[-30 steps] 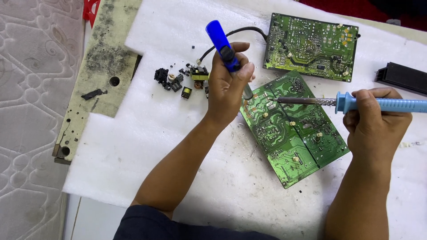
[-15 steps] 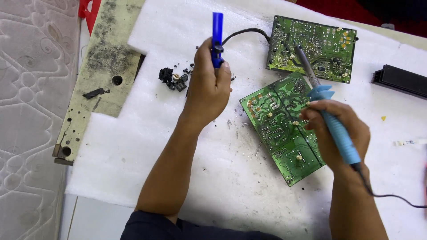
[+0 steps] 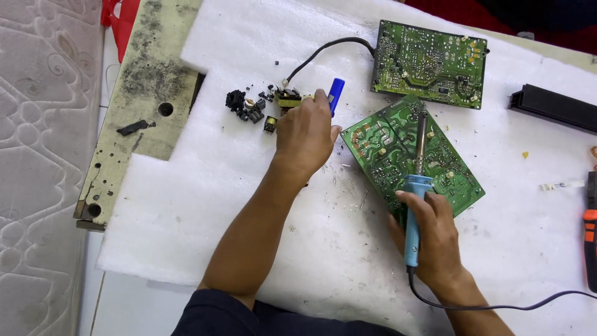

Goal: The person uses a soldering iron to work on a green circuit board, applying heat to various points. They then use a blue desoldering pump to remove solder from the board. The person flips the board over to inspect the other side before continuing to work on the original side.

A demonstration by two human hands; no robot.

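Note:
My left hand [image 3: 305, 134] grips a blue desoldering pump [image 3: 336, 94], its tip hidden under my fingers, close to a heap of small black and yellow parts [image 3: 258, 106]. My right hand [image 3: 432, 233] holds a soldering iron with a light blue handle [image 3: 413, 211]; its metal shaft lies over the near green circuit board [image 3: 410, 149], tip pointing away from me. A second green circuit board [image 3: 429, 62] lies farther back with a black cable running from it.
White foam sheet [image 3: 205, 199] covers the work surface. A dirty perforated plate [image 3: 143, 87] lies at left. A black ribbed bar [image 3: 553, 107] sits at the right, an orange and black tool [image 3: 591, 239] at the right edge.
My left hand has lowered and tilted the blue pump toward the heap of parts. My right hand has drawn back, and the iron now points straight away over the near board.

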